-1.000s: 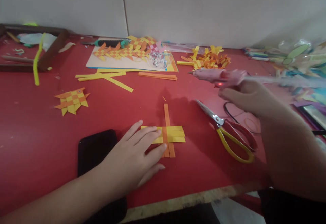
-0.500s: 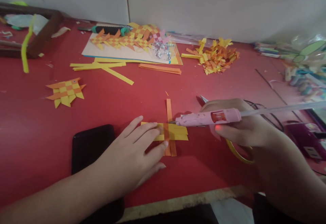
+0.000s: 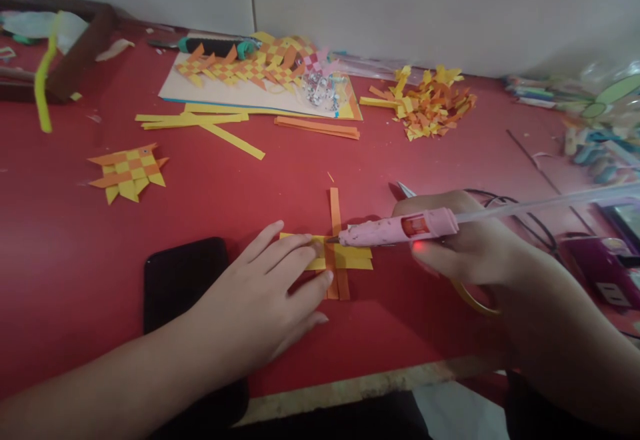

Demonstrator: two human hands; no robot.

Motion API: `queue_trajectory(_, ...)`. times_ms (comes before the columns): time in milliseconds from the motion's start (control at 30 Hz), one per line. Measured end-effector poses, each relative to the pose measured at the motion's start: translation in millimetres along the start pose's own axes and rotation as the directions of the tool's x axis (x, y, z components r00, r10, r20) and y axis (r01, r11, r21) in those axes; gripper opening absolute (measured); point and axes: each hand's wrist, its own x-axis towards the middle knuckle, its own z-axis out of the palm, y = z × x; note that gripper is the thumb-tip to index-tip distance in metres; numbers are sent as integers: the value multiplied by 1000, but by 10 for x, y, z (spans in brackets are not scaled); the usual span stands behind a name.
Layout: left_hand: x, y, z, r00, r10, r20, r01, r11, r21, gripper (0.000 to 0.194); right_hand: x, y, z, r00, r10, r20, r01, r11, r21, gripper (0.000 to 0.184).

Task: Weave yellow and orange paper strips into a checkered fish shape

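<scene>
My right hand (image 3: 470, 240) is wrapped around a pink hot glue gun (image 3: 383, 229), whose small light glows red. The gun's metal tip points left and meets the crossed paper strips, close to where they overlap. Yellow strips (image 3: 360, 259) lie sideways across upright orange strips (image 3: 335, 207) on the red table. My left hand (image 3: 270, 287) rests flat with fingers spread, its fingertips pressing the left part of the strips and hiding some of them. Under my right hand lie scissors with a yellow handle (image 3: 473, 300), mostly covered.
A black phone (image 3: 185, 283) lies beside my left forearm. A woven paper fish (image 3: 131, 172) sits at the left. Behind are loose yellow strips (image 3: 233, 140), orange strips (image 3: 317, 128), a scrap pile (image 3: 433, 107) and finished fish on a board (image 3: 210, 93). A purple power socket (image 3: 597, 270) stands right.
The glue gun has moved slightly left, so its tip is now over the orange strip in the crossing. My left hand still holds the strips down. The camera view has shifted slightly.
</scene>
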Motion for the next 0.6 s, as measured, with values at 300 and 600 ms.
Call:
queue_trajectory(300, 2, 3, -16, 1000, 1, 4, -1, 1000, -13, 28, 36, -74, -78, 999, 14, 44, -13, 999, -35, 18)
queue_trajectory(600, 1, -4, -3, 1000, 3, 2, -3, 999, -37, 27, 131, -93, -156, 995, -53, 87, 67, 982, -178, 10)
